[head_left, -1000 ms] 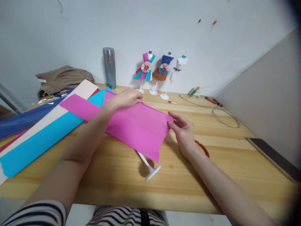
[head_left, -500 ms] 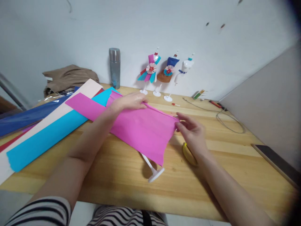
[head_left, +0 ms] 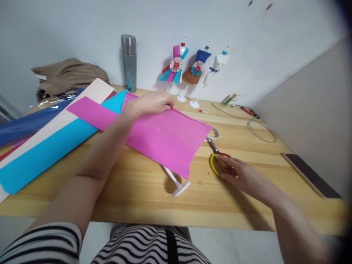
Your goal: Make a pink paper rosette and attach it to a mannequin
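A pink paper sheet lies across the wooden table, on top of a white mannequin stand whose base sticks out at its near edge. My left hand holds the sheet's far edge, fingers curled on it. My right hand rests on the table to the right of the sheet, with its fingers closed over the yellow and red handles of the scissors. The scissor blades point toward the sheet's right corner.
Long cyan, cream and dark blue paper sheets lie at the left. A steel flask and three small dressed mannequins stand by the wall. Brown cloth sits at back left, a cable and a phone at right.
My right hand let go of the pink sheet's right edge and dropped to the scissors on the table. My left hand stayed on the sheet's far edge.
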Demonstrator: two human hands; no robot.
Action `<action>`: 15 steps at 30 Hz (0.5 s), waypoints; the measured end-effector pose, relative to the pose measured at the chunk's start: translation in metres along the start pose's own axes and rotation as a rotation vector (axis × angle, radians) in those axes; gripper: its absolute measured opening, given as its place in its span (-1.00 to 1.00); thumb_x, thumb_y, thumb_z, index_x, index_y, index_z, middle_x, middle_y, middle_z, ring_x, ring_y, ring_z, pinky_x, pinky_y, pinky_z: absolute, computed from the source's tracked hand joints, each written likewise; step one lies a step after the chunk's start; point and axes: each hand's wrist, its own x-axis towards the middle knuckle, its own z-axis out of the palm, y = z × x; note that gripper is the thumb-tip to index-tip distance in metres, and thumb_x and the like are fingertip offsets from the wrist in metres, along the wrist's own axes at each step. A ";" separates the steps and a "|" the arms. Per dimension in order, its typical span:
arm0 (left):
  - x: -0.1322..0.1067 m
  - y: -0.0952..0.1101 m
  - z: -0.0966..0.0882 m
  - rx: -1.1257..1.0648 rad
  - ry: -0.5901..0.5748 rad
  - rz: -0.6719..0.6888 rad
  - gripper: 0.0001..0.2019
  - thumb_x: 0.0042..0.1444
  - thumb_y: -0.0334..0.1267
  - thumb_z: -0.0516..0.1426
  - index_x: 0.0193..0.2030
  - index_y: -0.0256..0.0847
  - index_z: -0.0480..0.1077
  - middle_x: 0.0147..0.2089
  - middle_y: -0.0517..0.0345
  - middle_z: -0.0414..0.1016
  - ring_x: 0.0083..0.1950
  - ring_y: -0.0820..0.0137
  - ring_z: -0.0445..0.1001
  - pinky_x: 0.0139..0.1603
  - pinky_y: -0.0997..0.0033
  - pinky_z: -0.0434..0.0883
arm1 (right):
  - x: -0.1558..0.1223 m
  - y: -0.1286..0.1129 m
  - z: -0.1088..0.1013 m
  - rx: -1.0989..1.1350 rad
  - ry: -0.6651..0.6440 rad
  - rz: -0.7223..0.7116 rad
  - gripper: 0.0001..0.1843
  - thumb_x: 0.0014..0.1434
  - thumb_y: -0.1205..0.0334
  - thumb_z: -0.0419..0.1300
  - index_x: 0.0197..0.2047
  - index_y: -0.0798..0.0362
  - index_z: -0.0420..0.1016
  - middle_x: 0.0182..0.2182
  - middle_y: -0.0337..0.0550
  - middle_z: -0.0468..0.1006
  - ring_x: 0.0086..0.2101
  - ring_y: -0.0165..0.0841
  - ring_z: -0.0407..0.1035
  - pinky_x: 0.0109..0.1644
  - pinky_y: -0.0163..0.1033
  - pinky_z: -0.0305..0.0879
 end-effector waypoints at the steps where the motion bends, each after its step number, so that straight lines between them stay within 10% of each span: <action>1: 0.000 0.001 0.000 0.000 0.003 0.002 -0.76 0.21 -0.42 0.02 -0.19 -0.30 0.54 -0.26 0.10 0.49 -0.28 0.44 0.29 -0.25 0.48 0.14 | -0.001 0.001 0.004 0.014 -0.026 0.001 -0.43 0.12 0.07 0.19 0.20 -0.04 0.44 -0.16 -0.03 0.64 -0.34 -0.19 0.52 -0.27 -0.11 0.44; 15: -0.002 0.002 -0.006 0.000 -0.048 -0.036 -0.76 0.21 -0.35 0.03 -0.28 -0.28 0.54 -0.33 0.11 0.50 -0.32 0.42 0.36 -0.29 0.46 0.16 | 0.023 0.017 0.012 0.177 0.078 0.184 -0.47 0.03 0.14 0.20 0.10 0.08 0.46 -0.34 -0.02 0.65 -0.34 -0.17 0.56 -0.24 -0.15 0.41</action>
